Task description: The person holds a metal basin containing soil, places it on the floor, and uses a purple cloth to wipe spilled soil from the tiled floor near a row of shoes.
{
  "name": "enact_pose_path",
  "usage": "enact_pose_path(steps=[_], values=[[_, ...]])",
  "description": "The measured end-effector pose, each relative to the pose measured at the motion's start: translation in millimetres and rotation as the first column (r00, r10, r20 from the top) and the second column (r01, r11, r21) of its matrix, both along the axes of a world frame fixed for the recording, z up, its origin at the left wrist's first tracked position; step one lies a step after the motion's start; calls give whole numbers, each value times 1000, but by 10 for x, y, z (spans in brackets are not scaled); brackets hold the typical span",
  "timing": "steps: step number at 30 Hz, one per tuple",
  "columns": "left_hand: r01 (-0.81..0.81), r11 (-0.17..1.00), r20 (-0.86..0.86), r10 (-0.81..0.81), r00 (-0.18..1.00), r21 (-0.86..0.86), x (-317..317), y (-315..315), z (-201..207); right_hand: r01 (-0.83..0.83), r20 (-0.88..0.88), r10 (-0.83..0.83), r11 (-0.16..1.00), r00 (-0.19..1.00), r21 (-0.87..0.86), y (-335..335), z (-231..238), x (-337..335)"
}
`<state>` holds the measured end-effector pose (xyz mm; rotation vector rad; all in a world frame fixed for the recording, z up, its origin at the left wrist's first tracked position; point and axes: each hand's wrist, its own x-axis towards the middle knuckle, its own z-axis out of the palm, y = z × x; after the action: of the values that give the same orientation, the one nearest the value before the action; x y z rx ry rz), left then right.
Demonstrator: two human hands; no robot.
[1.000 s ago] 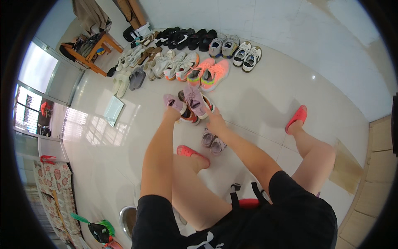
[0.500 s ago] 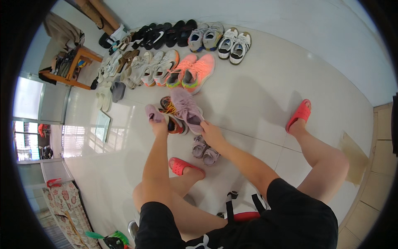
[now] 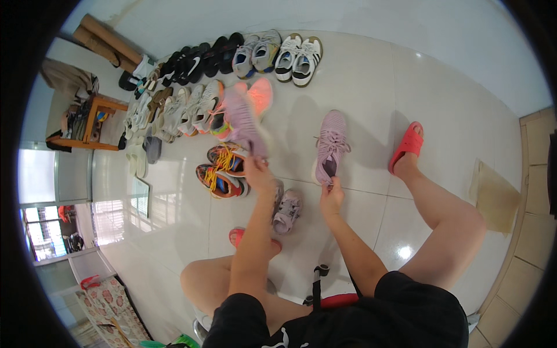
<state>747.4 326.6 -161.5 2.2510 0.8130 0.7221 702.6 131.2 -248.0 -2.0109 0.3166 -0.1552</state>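
My left hand point(image 3: 258, 173) is closed on the heel of a pale pink sneaker point(image 3: 242, 119), smeared by motion, which partly covers a pair of coral sneakers point(image 3: 260, 95) behind it. My right hand point(image 3: 332, 198) grips the heel of the matching pink lace-up sneaker point(image 3: 332, 136), toe pointing away from me. Left of my left hand sits a pair of orange and black sneakers point(image 3: 223, 171) with yellow laces. Between my forearms is a smaller pair of greyish-pink shoes point(image 3: 287, 211), one partly hidden by my left arm.
Two rows of shoes run along the far wall, ending in white sneakers with black stripes point(image 3: 306, 61). My feet wear red slides point(image 3: 408, 144). A wooden stool point(image 3: 101, 119) holding cloth stands far left. A flat mat point(image 3: 495, 197) lies at the right.
Both pink sneakers have moved right and are now apart; the orange and black pair is uncovered. The view has shifted, so the shoe rows appear further left.
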Motion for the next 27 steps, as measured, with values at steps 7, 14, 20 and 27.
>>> enact_pose_path(steps=[7, 14, 20, 27], values=[[362, 930, -96, -367, 925, -63, 307, -1144, -538, 122, -12, -123, 992, 992, -28, -317, -181, 227], [468, 882, -243, -467, 850, -57, 922, -1354, -688, 143, -49, -142, 990, 989, 14, -430, -304, 805], [540, 840, -157, -540, 827, -48, 1866, -1257, -553, 38, 62, -32, 994, 998, -102, -327, -183, 1894], [549, 830, 36, -548, 836, -103, 1555, -871, -779, -177, 227, 206, 974, 952, -141, -120, -218, 2400]])
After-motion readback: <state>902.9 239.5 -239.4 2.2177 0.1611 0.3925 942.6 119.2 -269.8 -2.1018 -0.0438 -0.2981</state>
